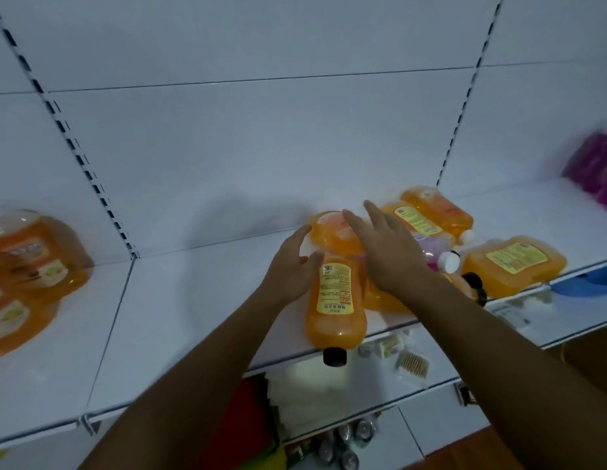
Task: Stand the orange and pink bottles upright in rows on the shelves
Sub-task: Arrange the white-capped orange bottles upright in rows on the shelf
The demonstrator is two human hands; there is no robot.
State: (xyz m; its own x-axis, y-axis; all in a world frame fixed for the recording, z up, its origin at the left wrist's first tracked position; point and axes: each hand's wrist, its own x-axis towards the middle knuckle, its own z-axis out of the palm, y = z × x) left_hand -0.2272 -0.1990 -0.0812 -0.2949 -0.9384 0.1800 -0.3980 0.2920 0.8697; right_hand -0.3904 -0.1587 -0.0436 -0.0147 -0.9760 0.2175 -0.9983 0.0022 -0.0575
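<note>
An orange bottle (334, 300) with a black cap lies on the white shelf (193, 300), its cap over the front edge. My left hand (291, 266) touches its left side with relaxed fingers. My right hand (386, 252) hovers open over its far end and over the pile behind. Several more orange bottles (512, 266) lie flat to the right, with a pink bottle (434, 251) among them, partly hidden by my right hand. Two orange bottles (27, 262) stand at the far left.
Pink bottles (597, 171) sit blurred at the far right on the same shelf. Below are lower shelves with small packets (410, 362), cans (346, 439) and red and white items (247, 412). The white back panel rises behind.
</note>
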